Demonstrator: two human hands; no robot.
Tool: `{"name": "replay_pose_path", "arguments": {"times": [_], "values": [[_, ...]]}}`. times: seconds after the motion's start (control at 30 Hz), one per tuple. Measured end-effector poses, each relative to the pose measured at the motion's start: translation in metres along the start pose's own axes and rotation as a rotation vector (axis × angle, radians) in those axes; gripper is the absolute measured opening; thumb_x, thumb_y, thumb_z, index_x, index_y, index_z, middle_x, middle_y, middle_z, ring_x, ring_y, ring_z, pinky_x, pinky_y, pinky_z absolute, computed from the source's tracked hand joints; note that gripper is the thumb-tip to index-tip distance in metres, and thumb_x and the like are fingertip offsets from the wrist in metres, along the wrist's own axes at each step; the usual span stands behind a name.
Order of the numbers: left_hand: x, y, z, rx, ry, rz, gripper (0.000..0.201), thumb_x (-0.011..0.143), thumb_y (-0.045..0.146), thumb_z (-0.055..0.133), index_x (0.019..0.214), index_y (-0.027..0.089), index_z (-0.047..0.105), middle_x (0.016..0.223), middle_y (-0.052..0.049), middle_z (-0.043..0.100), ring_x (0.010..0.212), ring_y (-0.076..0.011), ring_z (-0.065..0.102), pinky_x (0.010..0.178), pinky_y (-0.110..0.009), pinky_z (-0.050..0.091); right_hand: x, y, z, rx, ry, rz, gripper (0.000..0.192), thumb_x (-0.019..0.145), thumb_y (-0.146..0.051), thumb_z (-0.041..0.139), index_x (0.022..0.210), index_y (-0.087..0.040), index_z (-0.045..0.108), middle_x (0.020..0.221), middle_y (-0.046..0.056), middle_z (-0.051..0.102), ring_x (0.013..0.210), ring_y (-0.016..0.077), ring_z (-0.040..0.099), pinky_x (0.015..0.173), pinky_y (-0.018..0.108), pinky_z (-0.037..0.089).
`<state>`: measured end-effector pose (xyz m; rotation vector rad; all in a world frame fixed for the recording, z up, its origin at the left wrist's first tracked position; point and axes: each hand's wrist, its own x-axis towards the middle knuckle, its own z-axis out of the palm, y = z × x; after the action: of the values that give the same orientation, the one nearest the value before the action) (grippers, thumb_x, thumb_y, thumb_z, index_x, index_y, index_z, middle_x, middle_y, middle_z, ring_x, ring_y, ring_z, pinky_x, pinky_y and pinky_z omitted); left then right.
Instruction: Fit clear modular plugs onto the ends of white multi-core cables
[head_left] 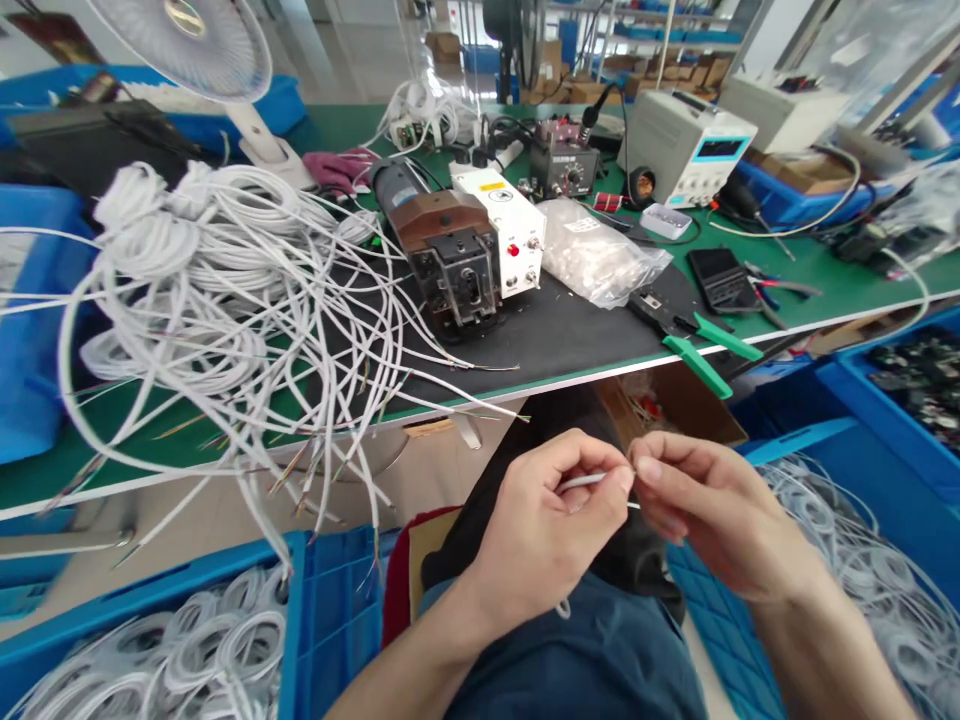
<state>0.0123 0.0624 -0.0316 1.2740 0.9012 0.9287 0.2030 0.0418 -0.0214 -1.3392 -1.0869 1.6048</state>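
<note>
Above my lap, my left hand [559,515] is closed in a pinch around a white cable [583,481] close to its end. Fingertip to fingertip with it, my right hand [697,500] pinches at the cable's end, where thin wires seem to lie between the fingers; they are mostly hidden. A bit of the same cable shows beneath my left hand. Beyond the hands, on the table's front edge, lies a crimping tool with green handles [701,352]. To the left spreads a large heap of white cables [247,290], their coloured wire ends hanging over the edge.
A brown and black machine [442,245] and a white control box [504,225] stand on the green table [806,250]. Beside them lies a bag of small white parts [596,250]. Blue crates [330,610] with coiled cables flank my lap. A fan [187,40] stands back left.
</note>
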Motion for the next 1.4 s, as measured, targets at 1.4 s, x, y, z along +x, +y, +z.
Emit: {"name": "replay_pose_path", "arguments": {"times": [1.4], "values": [[0.117,-0.025,0.028,-0.005,-0.121,-0.203,0.018,0.1,0.025,0.066,0.086,0.017,0.071,0.07,0.001,0.062,0.06,-0.0097,0.051,0.052,-0.019,0.038,0.062,0.002,-0.063,0.078,0.252,0.078,0.026,0.103,-0.043,0.071,0.09,-0.021,0.069,0.061,-0.007,0.042,0.051,0.0102,0.032,0.047,0.024,0.031]]}}
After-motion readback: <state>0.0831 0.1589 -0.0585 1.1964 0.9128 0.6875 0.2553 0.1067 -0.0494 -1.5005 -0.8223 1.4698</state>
